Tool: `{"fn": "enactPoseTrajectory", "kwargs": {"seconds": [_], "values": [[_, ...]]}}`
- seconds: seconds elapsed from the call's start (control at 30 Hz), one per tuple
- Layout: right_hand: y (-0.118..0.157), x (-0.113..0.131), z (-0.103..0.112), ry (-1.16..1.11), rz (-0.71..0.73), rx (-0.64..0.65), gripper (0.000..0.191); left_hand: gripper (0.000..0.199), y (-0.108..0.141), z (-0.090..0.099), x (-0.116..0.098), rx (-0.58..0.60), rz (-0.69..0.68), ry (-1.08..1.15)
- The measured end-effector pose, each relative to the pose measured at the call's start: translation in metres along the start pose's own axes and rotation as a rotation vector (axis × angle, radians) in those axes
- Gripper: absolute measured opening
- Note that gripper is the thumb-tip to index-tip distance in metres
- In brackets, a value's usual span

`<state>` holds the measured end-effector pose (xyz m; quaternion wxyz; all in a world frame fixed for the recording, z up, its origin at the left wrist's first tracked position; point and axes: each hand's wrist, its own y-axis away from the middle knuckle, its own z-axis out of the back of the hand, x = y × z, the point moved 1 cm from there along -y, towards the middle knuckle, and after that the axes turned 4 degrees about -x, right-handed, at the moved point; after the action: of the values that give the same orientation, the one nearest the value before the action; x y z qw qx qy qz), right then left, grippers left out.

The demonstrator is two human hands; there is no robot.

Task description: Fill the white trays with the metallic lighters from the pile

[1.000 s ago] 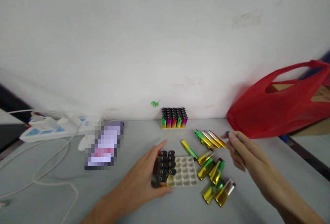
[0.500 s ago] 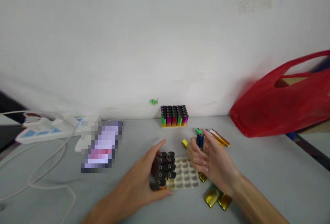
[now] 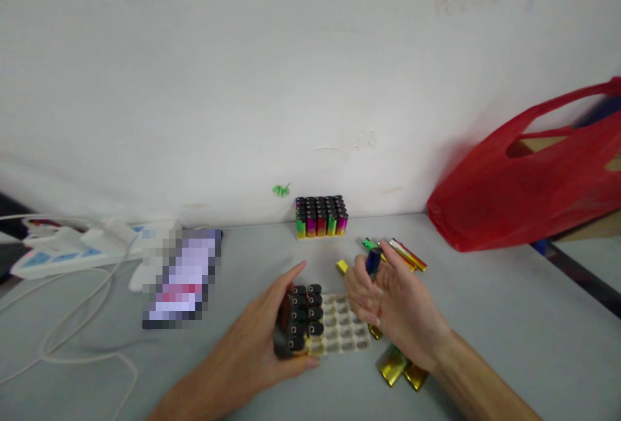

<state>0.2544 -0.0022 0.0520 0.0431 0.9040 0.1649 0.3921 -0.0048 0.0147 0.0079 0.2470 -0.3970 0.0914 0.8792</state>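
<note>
Blue lighter (image 3: 373, 259) upright between right hand (image 3: 395, 308) fingers (image 3: 361, 291), above tray (image 3: 347, 337).

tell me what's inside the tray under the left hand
Black-capped lighters fill the left columns of the tray; the remaining slots look empty. The right hand covers its right edge.

Left hand (image 3: 264, 343) grips tray (image 3: 339, 334); right hand (image 3: 392, 308) holds lighter (image 3: 373, 259).

Two hands (image 3: 272, 337), two trays (image 3: 339, 337), one full at twelve o'clock; one bag (image 3: 524, 194), one power strip (image 3: 63, 253).
</note>
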Motion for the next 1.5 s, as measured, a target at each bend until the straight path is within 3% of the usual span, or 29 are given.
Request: {"fn": "enactPoseTrajectory", "kwargs": {"seconds": [0.3,0.73,1.3,1.5], "values": [[0.002,-0.007,0.006,-0.063,-0.069,0.055,0.062,0.13,-0.001,0.0,0.0,0.015,0.004,-0.01],[-0.001,-0.005,0.007,-0.128,-0.051,0.052,0.068,0.128,-0.001,-0.002,0.0,-0.01,-0.037,-0.01],[0.0,-0.021,0.007,-0.166,-0.074,0.082,0.061,0.127,-0.001,-0.002,0.0,-0.025,-0.038,0.002],[0.002,-0.025,-0.001,-0.08,-0.052,-0.01,0.052,0.127,0.0,-0.003,0.004,-0.027,-0.058,-0.007]]}}
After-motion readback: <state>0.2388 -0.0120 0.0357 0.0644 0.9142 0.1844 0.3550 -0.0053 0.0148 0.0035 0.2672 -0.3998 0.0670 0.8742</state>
